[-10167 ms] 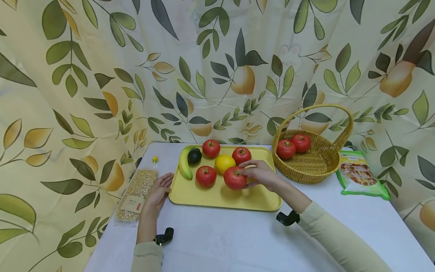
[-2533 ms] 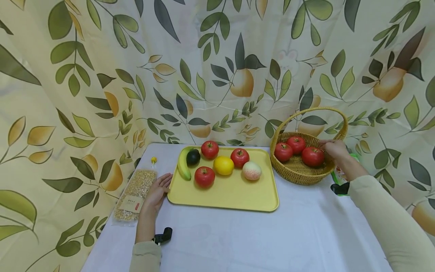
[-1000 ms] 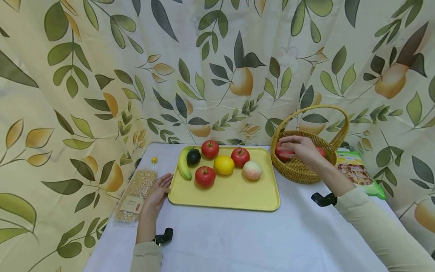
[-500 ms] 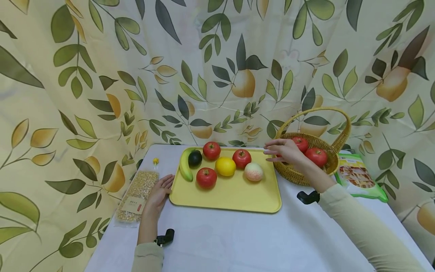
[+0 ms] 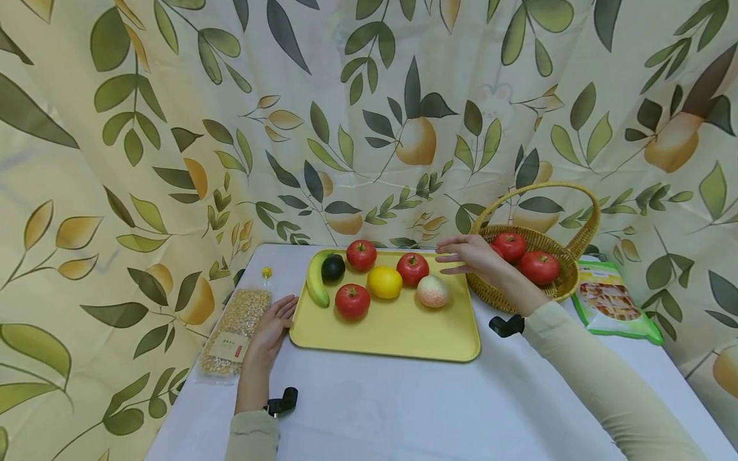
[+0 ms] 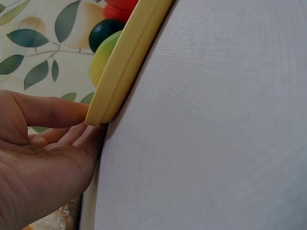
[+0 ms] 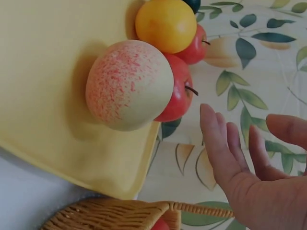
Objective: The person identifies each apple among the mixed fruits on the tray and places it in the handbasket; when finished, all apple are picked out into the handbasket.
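My left hand (image 5: 271, 330) rests at the left edge of the yellow tray (image 5: 369, 336), its thumb touching the rim in the left wrist view. My right hand (image 5: 473, 256) hovers with spread fingers, empty, over the tray's back right corner, between it and the wicker basket (image 5: 496, 294). Just left of it lie a pale speckled peach (image 5: 432, 292) and a red apple (image 5: 412, 269). The tray also carries a lemon (image 5: 384, 282), two more apples, a banana (image 5: 316, 282) and a dark avocado (image 5: 333, 267). Red apples (image 5: 539, 267) sit in the basket, one partly hidden by my right hand.
A bag of dried kernels (image 5: 239, 320) lies left of my left hand, a small yellow-wrapped candy (image 5: 266, 273) behind it. A green-edged food packet (image 5: 614, 298) is right of the basket. A leaf-patterned curtain (image 5: 369, 128) hangs behind the white table (image 5: 369, 410).
Ten seconds ago my right hand held an apple over the tray; a third apple now sits in the basket. The right hand has since moved left, empty, to the tray. The left hand stays.
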`<action>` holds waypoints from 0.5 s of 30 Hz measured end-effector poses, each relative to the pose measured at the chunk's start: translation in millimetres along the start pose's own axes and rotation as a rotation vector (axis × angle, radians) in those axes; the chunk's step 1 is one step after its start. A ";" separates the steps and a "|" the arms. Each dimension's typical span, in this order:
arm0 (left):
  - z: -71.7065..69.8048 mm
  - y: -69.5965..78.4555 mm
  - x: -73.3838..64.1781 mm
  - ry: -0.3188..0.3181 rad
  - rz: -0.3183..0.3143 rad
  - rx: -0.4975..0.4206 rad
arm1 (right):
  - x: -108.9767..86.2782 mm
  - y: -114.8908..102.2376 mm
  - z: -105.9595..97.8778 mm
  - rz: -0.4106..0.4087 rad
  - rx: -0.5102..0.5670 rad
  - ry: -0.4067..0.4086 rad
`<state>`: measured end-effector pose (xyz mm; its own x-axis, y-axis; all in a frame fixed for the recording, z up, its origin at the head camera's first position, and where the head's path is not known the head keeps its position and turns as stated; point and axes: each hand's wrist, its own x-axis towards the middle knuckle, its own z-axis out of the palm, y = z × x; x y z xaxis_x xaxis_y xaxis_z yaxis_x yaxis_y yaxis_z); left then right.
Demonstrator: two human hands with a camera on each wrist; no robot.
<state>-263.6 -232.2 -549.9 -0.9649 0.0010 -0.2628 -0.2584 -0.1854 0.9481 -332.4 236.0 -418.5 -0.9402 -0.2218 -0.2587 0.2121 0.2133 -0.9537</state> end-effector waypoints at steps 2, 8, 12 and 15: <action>-0.1 -0.4 0.5 0.002 0.002 0.002 | 4.2 -1.2 0.4 0.020 -0.005 0.000; -1.0 -2.6 1.2 0.000 0.013 0.012 | 14.4 -5.6 0.7 0.065 -0.023 -0.018; -0.8 -2.5 1.0 0.004 0.013 0.015 | 20.3 -6.9 0.4 0.085 -0.022 -0.019; -0.9 -2.3 1.0 0.001 0.015 0.016 | 24.2 -6.7 0.6 0.092 -0.030 -0.018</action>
<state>-264.0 -232.6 -552.5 -0.9686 -0.0025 -0.2486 -0.2446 -0.1692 0.9547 -356.3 228.7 -418.4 -0.9121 -0.2171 -0.3479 0.2889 0.2617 -0.9209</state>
